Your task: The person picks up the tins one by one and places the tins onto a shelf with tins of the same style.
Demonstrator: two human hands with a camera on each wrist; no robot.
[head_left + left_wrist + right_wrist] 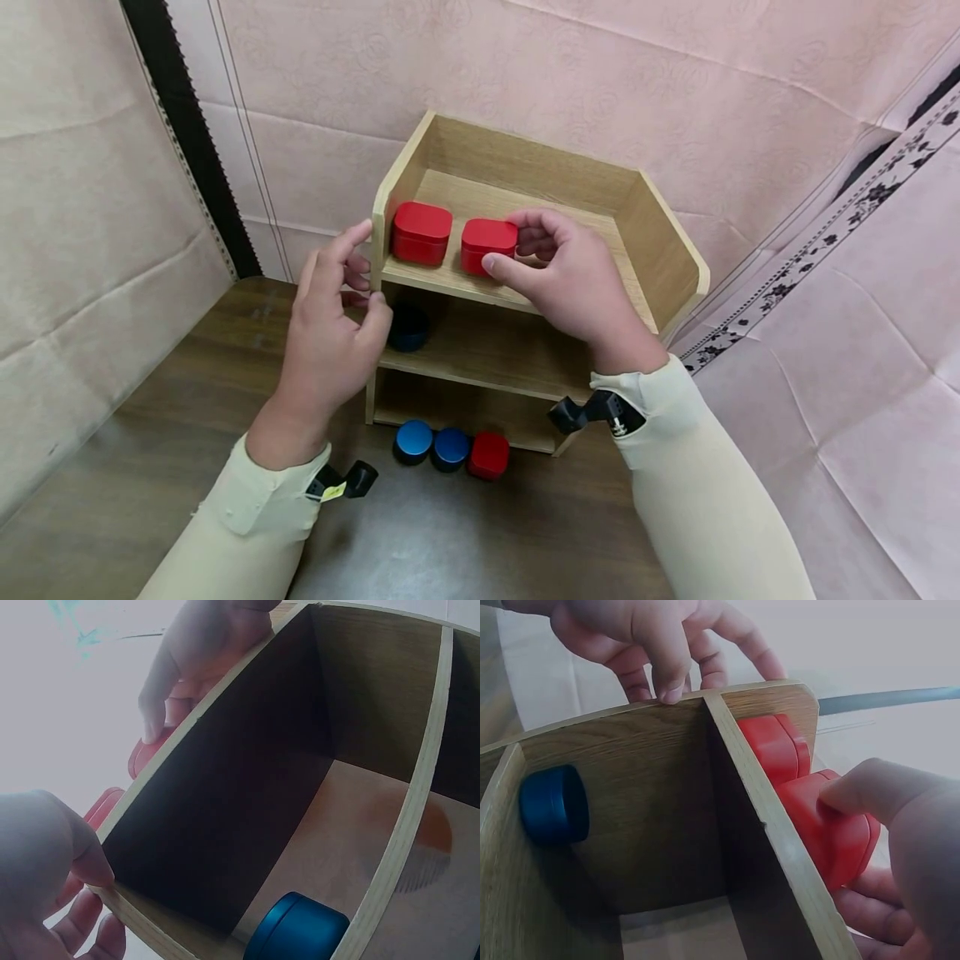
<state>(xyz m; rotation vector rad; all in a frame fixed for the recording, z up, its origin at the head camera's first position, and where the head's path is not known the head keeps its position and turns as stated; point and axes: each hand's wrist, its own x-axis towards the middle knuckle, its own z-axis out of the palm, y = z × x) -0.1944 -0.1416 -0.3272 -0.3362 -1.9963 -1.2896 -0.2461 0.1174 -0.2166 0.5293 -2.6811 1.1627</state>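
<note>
My right hand pinches a red rounded-square lidded box, thumb on its front and fingers at its far side. That box stands on the top tier of a wooden shelf unit. A matching red box sits to its left, by the side panel. My left hand rests its bent fingers against the outside of the left panel, thumb tip on the front edge. On the middle tier below is a dark blue round container, in shadow in the head view.
In front of the unit, two blue round containers and another red box stand in a row on the dark wooden table. Pale pink cloth hangs behind and at both sides.
</note>
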